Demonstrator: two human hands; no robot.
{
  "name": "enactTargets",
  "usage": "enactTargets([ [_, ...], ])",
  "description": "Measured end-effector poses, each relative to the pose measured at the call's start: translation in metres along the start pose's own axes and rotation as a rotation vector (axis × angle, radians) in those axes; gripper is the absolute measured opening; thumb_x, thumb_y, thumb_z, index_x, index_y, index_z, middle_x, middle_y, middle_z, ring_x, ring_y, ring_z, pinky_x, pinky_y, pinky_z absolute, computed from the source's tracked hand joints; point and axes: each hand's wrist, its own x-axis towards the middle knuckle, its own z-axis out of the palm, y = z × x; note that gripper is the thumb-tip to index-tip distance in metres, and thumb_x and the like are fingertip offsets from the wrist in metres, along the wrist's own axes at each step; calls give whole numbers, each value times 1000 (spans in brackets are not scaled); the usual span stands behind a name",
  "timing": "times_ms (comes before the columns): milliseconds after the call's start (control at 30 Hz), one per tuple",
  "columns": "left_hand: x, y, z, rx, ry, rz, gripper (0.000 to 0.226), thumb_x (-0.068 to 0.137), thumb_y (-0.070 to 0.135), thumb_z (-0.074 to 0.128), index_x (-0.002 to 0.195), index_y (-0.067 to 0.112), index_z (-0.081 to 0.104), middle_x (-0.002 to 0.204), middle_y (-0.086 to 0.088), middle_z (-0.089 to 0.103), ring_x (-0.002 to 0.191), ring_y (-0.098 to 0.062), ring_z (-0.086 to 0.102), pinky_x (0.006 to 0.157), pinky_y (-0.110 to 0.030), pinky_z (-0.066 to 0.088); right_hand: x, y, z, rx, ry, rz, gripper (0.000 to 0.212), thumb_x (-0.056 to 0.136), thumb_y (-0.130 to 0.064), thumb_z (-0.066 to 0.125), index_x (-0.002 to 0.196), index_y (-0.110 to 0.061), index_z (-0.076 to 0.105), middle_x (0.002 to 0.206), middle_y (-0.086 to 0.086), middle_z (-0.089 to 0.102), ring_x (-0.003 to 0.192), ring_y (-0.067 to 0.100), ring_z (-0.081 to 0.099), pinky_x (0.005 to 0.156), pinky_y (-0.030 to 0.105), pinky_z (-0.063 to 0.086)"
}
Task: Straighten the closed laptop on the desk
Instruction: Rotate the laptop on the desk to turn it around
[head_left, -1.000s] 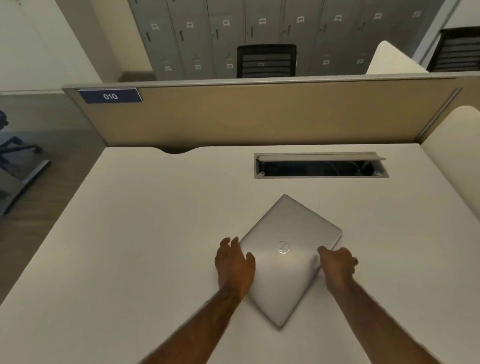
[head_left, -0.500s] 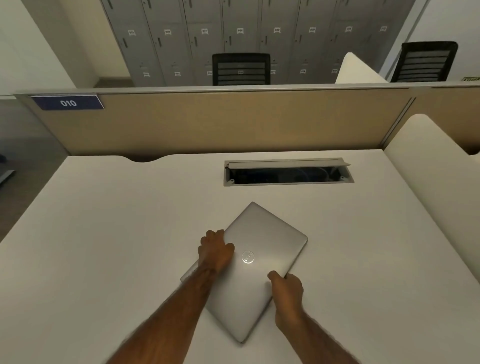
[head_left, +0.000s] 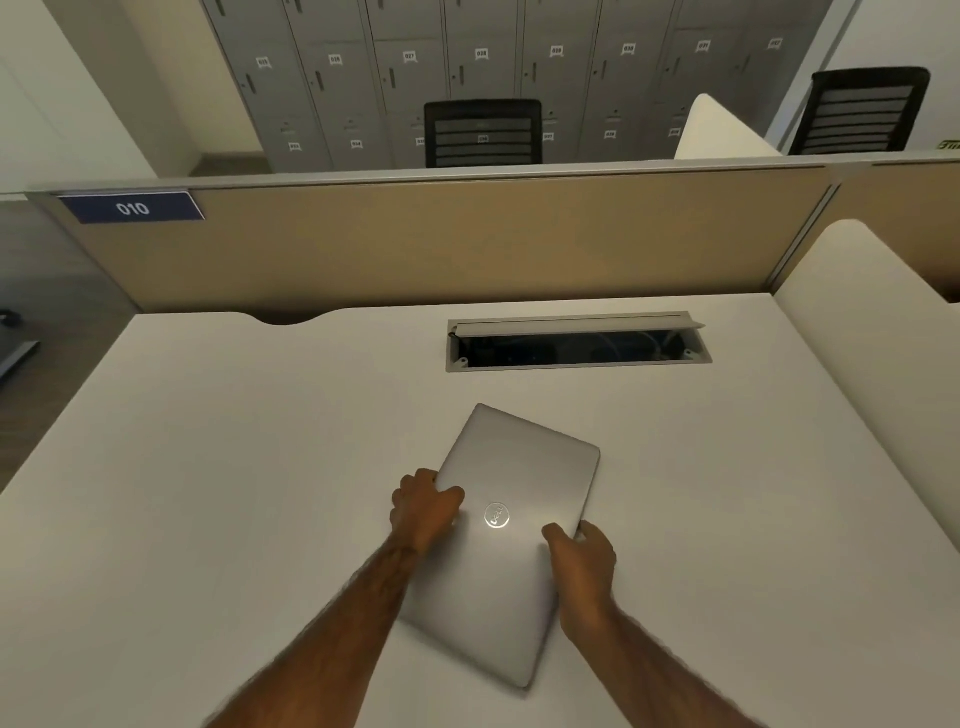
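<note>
- My left hand (head_left: 426, 512) grips the left long edge of the closed laptop (head_left: 511, 540); the thumb lies on the lid and the fingers curl around the side.
- My right hand (head_left: 582, 561) holds the right long edge, thumb on the lid near the round logo (head_left: 496, 515), the other fingers wrapped at the edge.
- Both forearms come from the near edge of the tabletop (head_left: 234, 467) and point a little toward each other.
- The laptop lies flat in the middle of the tabletop, nearer to the front edge, and it is turned; its sides are not parallel to the edges.
- Its far corner points toward the open cable tray (head_left: 576, 343), but stays apart from it.
- Bare tabletop lies on the left and on the right of the laptop.
</note>
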Motion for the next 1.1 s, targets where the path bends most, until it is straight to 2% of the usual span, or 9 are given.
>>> enactTargets([
  [133, -1, -14, 6, -111, 8, -35, 58, 58, 44, 53, 105, 12, 63, 113, -11, 66, 105, -33, 60, 96, -49, 52, 8, -14, -4, -56, -21, -23, 22, 57, -35, 61, 60, -18, 47, 79, 7, 54, 66, 28, 47, 61, 36, 42],
  [233, -19, -16, 6, -247, 29, -49, 59, 61, 44, 55, 108, 10, 62, 113, -9, 63, 106, -31, 58, 90, -41, 50, 18, -23, -3, -151, -16, -37, 27, 56, -34, 60, 59, -20, 37, 84, 11, 48, 74, 28, 39, 63, 34, 35],
  [333, -33, -19, 9, -389, 41, -82, 58, 63, 43, 55, 112, 12, 56, 115, -5, 56, 110, -29, 54, 89, -40, 46, 34, -28, 2, -225, 6, -68, 27, 52, -35, 58, 67, -11, 56, 96, 19, 66, 81, 34, 53, 69, 35, 46],
  [400, -39, -24, 13, -456, 47, -100, 48, 63, 43, 55, 102, 16, 54, 112, -5, 55, 106, -27, 53, 85, -39, 44, 46, -32, 6, -258, -10, -82, 47, 51, -37, 58, 87, -10, 71, 103, 17, 69, 94, 40, 62, 77, 37, 54],
  [467, -43, -28, 19, -511, 66, -121, 41, 61, 44, 56, 93, 18, 53, 110, -7, 56, 99, -25, 52, 82, -39, 43, 54, -39, 8, -279, -34, -87, 58, 49, -40, 58, 99, -15, 74, 105, 13, 70, 99, 38, 64, 82, 39, 57],
  [667, -59, -32, 32, -686, 103, -229, 52, 49, 38, 59, 93, 10, 54, 98, -5, 52, 78, -24, 49, 65, -32, 38, 73, -57, 14, -319, -142, -156, 45, 48, -39, 60, 86, -20, 75, 99, 5, 73, 91, 30, 69, 78, 40, 61],
  [767, -69, -32, 41, -790, 109, -283, 57, 51, 34, 61, 101, 8, 57, 110, -10, 60, 82, -25, 55, 68, -32, 42, 80, -64, 17, -360, -218, -190, 30, 49, -33, 64, 74, -21, 75, 82, 3, 76, 77, 28, 73, 71, 43, 63],
  [867, -75, -32, 48, -833, 122, -313, 59, 55, 32, 61, 109, 6, 57, 122, -20, 58, 85, -26, 54, 70, -33, 42, 85, -70, 18, -392, -304, -226, 28, 49, -29, 68, 74, -23, 78, 69, 1, 77, 71, 28, 75, 68, 45, 64],
  [1100, -92, -25, 63, -942, 180, -382, 48, 55, 31, 61, 99, 17, 50, 120, -12, 55, 105, -35, 60, 90, -47, 51, 88, -83, 21, -474, -450, -271, 20, 64, -22, 75, 83, -15, 78, 83, 9, 79, 80, 29, 76, 76, 44, 62],
])
